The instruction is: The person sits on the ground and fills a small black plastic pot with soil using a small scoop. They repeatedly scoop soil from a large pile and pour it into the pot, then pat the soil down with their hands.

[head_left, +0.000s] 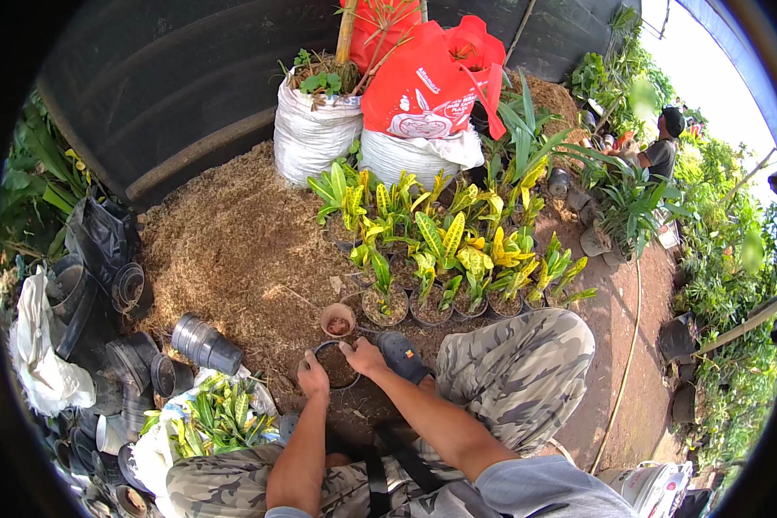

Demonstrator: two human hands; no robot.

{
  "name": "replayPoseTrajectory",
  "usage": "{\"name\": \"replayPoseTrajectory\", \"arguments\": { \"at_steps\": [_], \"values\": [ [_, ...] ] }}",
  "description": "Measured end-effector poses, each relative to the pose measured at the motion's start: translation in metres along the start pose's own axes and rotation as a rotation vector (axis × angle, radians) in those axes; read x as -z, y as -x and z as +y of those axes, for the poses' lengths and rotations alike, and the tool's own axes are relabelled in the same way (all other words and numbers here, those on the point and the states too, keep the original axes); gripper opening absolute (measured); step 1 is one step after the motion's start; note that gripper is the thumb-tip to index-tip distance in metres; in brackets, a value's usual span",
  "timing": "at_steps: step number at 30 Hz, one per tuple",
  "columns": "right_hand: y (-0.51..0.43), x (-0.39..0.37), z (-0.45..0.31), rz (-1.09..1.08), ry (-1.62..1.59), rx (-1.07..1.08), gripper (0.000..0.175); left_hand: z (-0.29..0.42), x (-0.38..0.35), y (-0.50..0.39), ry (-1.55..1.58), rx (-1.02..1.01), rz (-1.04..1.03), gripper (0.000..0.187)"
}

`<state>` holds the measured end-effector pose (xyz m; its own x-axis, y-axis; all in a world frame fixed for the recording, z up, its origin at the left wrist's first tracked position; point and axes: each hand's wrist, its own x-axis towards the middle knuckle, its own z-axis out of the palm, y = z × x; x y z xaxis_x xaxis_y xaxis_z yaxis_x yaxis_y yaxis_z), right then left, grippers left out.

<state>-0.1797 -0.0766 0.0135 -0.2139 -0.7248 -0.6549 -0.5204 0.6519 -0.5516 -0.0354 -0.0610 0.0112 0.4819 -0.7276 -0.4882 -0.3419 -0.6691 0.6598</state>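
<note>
A black plastic pot (340,370) filled with dark soil stands on the ground before me. My left hand (313,374) grips its left rim, the fingertips bent over the edge. On the upper right of the same rim lies my right hand (365,356), thumb inward and fingers on the outside. Just beyond the pot is a small terracotta-coloured pot (338,320) with reddish-brown matter in it. To its right, a potted croton cutting (384,291) heads a dense group of yellow-green crotons (453,246) in black pots.
A heap of brown husk-like growing medium (220,239) spreads ahead. Stacked black pots (206,343) and a white sack of leafy cuttings (223,414) lie at left. White sacks (317,136) and a red bag (434,84) stand behind. A person (662,149) sits far right, beyond a hose (625,369).
</note>
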Motion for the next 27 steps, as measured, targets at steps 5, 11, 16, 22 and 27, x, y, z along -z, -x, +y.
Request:
{"name": "replayPoseTrajectory", "arguments": {
  "at_steps": [5,11,16,22,27],
  "values": [
    [-0.008,0.011,0.017,-0.026,-0.095,0.061,0.079,0.013,-0.022,0.006,0.015,0.035,-0.098,0.064],
    [0.001,0.020,0.025,0.056,-0.198,-0.093,0.064,0.018,-0.014,0.002,0.020,0.039,-0.160,0.064],
    [0.010,0.011,0.031,0.128,-0.109,0.004,0.079,0.022,-0.023,0.016,-0.143,0.055,-0.167,0.060],
    [0.013,0.027,0.036,0.062,-0.096,-0.123,0.079,0.019,-0.019,0.014,-0.128,0.052,-0.138,0.058],
    [0.015,0.015,0.039,0.129,-0.121,-0.012,0.077,0.016,-0.025,0.015,-0.127,0.043,-0.097,0.059]
  ]
}}
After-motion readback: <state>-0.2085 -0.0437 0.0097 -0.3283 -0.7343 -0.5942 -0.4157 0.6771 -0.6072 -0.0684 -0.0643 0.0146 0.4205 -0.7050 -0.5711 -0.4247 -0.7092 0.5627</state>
